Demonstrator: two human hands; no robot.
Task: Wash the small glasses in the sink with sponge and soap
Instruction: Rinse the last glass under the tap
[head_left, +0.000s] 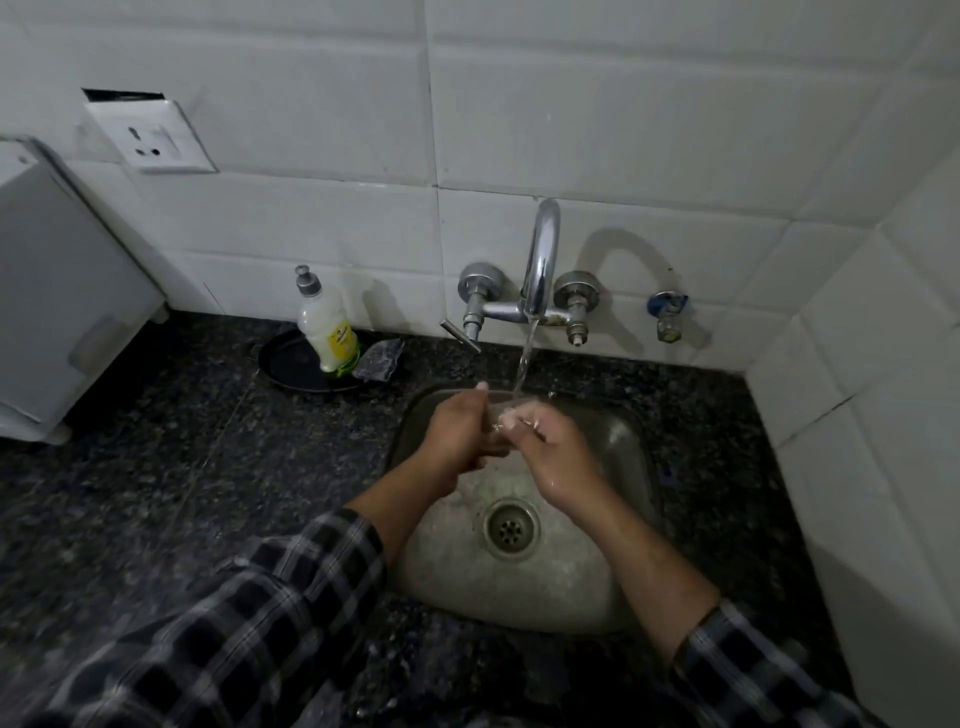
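Both my hands are over the steel sink (623, 441), under water running from the tap (540, 260). A small clear glass (501, 410) sits between them, mostly hidden. My left hand (457, 431) grips it from the left with fingers curled round it. My right hand (550, 447) holds its other side, fingers wet and bent over the rim. A soap bottle (327, 327) and a dark sponge (379, 358) stand on the counter behind the sink, to the left.
A black round dish (291, 358) holds the soap bottle. A white appliance (57, 291) stands at the far left on the dark granite counter (182, 467). A wall socket (150, 137) is above it. The sink drain (511, 529) lies below my hands.
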